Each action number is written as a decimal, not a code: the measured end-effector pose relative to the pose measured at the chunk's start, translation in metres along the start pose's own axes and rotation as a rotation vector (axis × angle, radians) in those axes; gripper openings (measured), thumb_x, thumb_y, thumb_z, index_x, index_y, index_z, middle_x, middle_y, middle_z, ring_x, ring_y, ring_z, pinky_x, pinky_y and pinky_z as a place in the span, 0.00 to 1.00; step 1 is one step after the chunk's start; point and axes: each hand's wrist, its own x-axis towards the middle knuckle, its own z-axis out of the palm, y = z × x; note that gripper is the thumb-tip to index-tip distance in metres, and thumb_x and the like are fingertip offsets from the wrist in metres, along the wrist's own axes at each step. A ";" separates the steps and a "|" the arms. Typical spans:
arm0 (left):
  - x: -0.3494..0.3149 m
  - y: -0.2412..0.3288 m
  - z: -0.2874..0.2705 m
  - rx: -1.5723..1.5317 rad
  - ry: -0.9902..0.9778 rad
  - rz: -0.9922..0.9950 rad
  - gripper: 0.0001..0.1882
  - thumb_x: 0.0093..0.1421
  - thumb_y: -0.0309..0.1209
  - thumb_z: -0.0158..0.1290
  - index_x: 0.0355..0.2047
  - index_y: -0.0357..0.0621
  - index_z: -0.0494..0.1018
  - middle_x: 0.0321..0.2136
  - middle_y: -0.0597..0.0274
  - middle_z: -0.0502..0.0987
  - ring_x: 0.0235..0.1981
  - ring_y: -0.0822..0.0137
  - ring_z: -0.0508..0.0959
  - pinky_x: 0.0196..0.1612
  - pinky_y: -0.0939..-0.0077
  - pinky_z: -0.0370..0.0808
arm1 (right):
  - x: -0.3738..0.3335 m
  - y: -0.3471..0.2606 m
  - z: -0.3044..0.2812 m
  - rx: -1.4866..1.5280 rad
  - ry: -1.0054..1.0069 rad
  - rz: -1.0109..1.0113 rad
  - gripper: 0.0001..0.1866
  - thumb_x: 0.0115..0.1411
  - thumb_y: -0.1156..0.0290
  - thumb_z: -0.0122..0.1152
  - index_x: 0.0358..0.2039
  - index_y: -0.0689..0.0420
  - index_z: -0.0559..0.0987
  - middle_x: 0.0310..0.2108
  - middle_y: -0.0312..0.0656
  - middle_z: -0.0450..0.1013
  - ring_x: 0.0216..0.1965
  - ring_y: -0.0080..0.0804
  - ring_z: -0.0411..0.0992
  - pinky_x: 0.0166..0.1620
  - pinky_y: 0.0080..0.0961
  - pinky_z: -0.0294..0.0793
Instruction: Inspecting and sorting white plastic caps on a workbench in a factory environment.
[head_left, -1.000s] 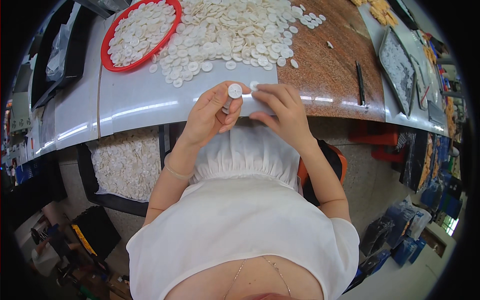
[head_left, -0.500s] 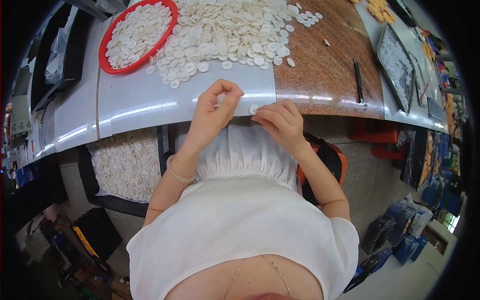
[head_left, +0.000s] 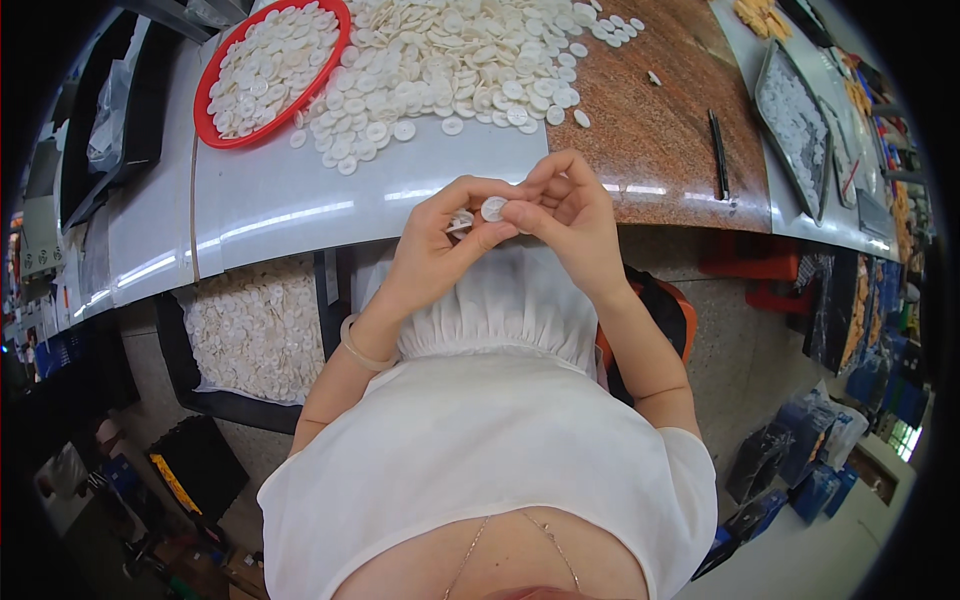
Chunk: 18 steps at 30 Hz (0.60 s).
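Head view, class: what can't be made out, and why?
All in the head view:
Held discs: their number, hidden by the left hand.
Single disc: its edge, partly covered by the right hand.
Red basket: part of its rim, cut off by the upper edge.
Black crate: far side, hidden by the table.
White bits, right: shapes, too small.

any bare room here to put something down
Two bare patches: grey tabletop between the red basket and the left hand, and brown surface between the right hand and the black pen. It's crowded beyond the hands, where the white disc pile spreads beside the basket.
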 end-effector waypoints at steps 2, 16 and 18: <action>-0.001 0.000 0.000 -0.063 0.029 0.001 0.15 0.59 0.27 0.59 0.46 0.39 0.72 0.33 0.71 0.72 0.32 0.82 0.70 0.35 0.88 0.68 | 0.003 -0.003 -0.003 0.014 -0.059 0.056 0.13 0.57 0.82 0.62 0.40 0.60 0.68 0.34 0.37 0.73 0.38 0.21 0.74 0.42 0.17 0.75; -0.005 -0.003 -0.007 -0.315 0.073 -0.115 0.17 0.59 0.32 0.61 0.46 0.43 0.72 0.19 0.81 0.65 0.18 0.88 0.59 0.20 0.90 0.54 | 0.017 0.017 -0.028 -1.023 0.090 -0.525 0.11 0.51 0.76 0.69 0.36 0.57 0.79 0.33 0.38 0.73 0.32 0.28 0.73 0.32 0.21 0.72; -0.004 0.001 -0.006 -0.392 0.083 -0.177 0.14 0.61 0.31 0.58 0.45 0.43 0.70 0.23 0.76 0.68 0.18 0.86 0.61 0.20 0.90 0.55 | 0.012 0.017 -0.030 -1.092 0.097 -0.500 0.12 0.51 0.76 0.69 0.38 0.56 0.79 0.34 0.38 0.74 0.33 0.27 0.73 0.32 0.22 0.72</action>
